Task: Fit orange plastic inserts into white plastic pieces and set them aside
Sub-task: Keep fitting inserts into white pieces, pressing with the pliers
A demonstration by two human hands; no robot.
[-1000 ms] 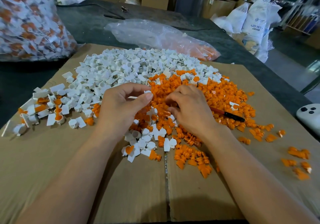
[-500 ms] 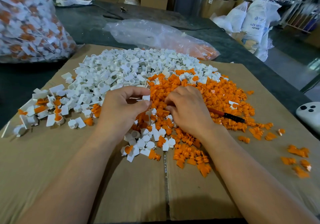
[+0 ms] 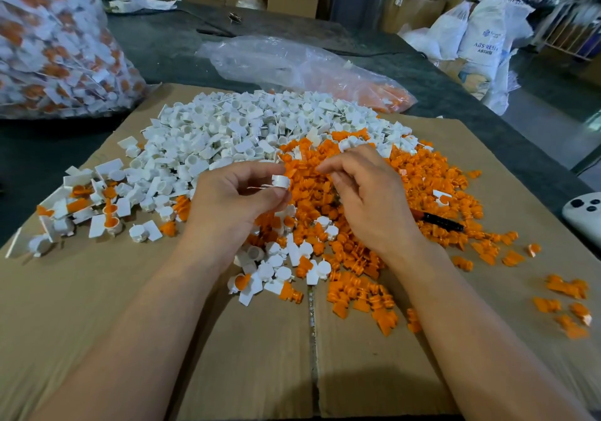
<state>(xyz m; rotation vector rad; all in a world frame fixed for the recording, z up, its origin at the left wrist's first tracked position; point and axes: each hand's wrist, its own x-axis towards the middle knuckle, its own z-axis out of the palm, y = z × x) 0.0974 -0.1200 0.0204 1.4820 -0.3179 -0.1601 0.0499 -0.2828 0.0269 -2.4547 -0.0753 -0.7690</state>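
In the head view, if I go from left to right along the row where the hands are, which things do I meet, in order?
Finished white-and-orange pieces → left hand → white piece that it pinches → right hand → black pen → white device at the right edge.

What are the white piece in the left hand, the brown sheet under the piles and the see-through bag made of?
White piece: probably moulded hard plastic, smooth, faintly shiny. Brown sheet: cardboard, matte, with a flap seam down the middle. Bag: thin clear plastic film, crinkled and glossy.
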